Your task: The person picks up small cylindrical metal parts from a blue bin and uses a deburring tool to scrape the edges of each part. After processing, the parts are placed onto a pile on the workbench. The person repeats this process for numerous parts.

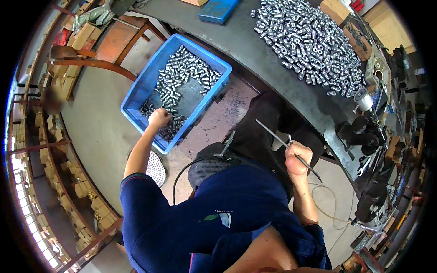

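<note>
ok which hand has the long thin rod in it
The right hand grips the rod; the left hand instead is at the blue bin of metal fittings.

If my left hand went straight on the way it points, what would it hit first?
Probably the shiny metal fittings just ahead of your left hand inside the blue bin; its height above them is unclear.

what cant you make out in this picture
Head view, hidden: what, if anything, the left hand holds; the hand itself covers it.
Head view, hidden: the middle of the rod, wrapped by the right hand.
Head view, cut off: the far end of the blue box, by the top edge.
Head view, blurred: the round patch at far left.
</note>
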Demonstrator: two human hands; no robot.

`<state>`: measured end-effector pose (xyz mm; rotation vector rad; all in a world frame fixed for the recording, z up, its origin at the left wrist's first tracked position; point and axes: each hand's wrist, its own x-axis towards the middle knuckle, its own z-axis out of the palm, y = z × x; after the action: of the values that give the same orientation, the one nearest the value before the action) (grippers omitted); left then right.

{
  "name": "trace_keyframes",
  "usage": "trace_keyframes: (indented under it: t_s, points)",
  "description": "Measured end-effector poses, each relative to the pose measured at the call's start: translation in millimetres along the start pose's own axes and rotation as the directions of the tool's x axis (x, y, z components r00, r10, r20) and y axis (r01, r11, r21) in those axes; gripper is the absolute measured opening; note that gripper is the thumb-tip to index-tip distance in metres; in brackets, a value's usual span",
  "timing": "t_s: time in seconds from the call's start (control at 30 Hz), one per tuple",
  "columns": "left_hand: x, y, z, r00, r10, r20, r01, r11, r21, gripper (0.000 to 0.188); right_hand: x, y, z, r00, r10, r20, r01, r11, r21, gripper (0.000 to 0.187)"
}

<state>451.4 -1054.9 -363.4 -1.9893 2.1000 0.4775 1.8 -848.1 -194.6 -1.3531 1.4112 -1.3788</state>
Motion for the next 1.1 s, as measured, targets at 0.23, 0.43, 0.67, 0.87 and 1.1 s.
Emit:
trace_keyframes:
  t_s: [0.23, 0.43, 0.67, 0.87, 1.1]
  points:
    - [-6.1, 14.7, -2.3, 0.997, 0.075, 0.022, -0.077, 0.995, 0.067, 0.024, -4.1, 3.3, -2.2, 0.999, 0.014, -0.032, -0.016, 0.998, -0.054, 0.018]
    - [-19.2, 15.8, -5.6, 0.993, 0.120, 0.017, -0.121, 0.988, 0.097, 0.011, -3.3, 5.5, -2.3, 0.999, -0.030, -0.038, 0.029, 0.999, -0.043, 0.019]
    - [-17.8, 18.9, -10.0, 0.964, 0.266, 0.000, -0.263, 0.952, 0.155, 0.021, -5.7, 11.8, -3.2, 1.000, -0.018, -0.024, 0.018, 0.999, -0.030, 0.017]
    - [-16.7, 35.7, -18.0, 0.946, 0.229, 0.231, -0.290, 0.916, 0.279, 0.023, -9.6, 18.7, -4.4, 1.000, -0.018, -0.021, 0.018, 1.000, -0.017, 0.018]
    - [-12.7, 47.2, -32.4, 0.872, 0.248, 0.423, -0.432, 0.795, 0.426, 0.023, -10.3, 14.5, -4.2, 1.000, 0.001, 0.001, -0.001, 1.000, -0.029, 0.023]
